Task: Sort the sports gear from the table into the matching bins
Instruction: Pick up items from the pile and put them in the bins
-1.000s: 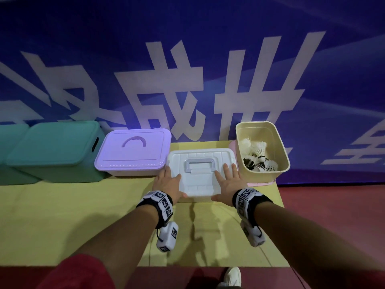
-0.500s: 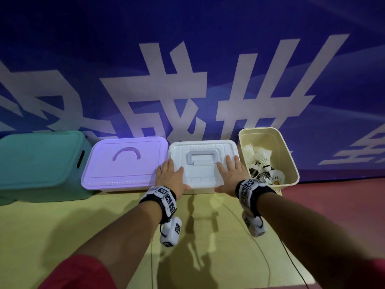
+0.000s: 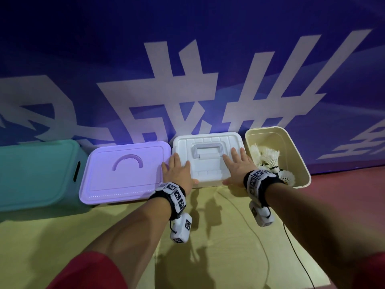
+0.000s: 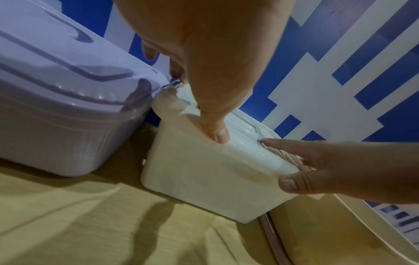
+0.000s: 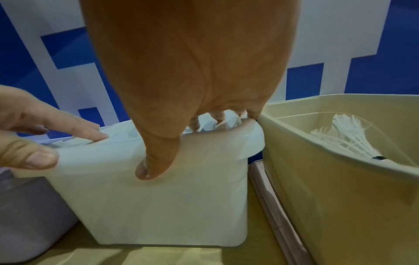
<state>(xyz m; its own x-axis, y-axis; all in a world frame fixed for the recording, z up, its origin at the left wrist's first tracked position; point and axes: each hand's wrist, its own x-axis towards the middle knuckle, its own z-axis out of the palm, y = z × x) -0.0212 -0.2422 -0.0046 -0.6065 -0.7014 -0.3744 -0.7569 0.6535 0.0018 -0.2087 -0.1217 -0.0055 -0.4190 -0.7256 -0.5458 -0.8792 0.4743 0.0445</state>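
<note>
Both flat, fingers straight: left hand [image 3: 178, 174] and right hand [image 3: 238, 166] press the white box [image 3: 208, 166] lid, thumbs over its front.

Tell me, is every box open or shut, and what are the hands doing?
white box, lid shut
purple box, lid shut
teal bin, top covered
beige bin, open, shuttlecocks inside
left hand, fingers flat on the white box, thumb on its front edge
right hand, same, other side
</note>
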